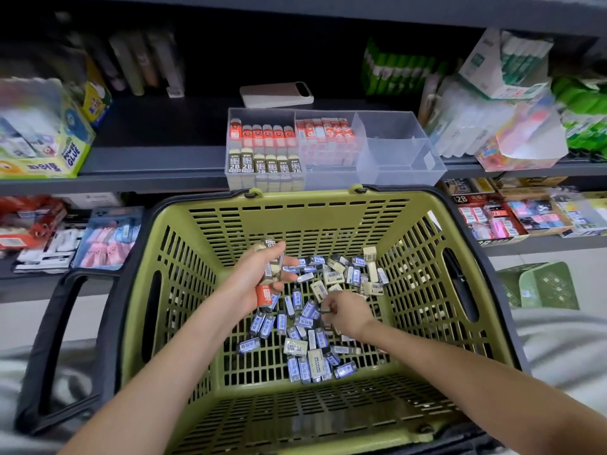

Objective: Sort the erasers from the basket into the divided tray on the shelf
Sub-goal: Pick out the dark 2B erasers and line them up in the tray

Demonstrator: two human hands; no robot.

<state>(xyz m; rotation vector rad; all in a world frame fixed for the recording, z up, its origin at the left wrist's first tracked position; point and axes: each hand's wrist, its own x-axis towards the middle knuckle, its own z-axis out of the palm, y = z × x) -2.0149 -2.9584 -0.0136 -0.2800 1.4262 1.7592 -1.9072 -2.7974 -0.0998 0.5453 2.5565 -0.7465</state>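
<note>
"2B": brown-sleeved erasers [266,165], front left compartment of the divided tray [399,149]; "POWER GLUE", beside Korean lettering: yellow-green carton [70,156], shelf, left; "2B": black display box [460,199], lower shelf, right; remaining print too blurred to read.

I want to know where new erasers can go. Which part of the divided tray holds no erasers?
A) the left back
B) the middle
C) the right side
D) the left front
C: the right compartments of the divided tray show only clear plastic, while orange erasers fill the left back, 2B erasers the left front and red-and-white erasers the middle.
</note>
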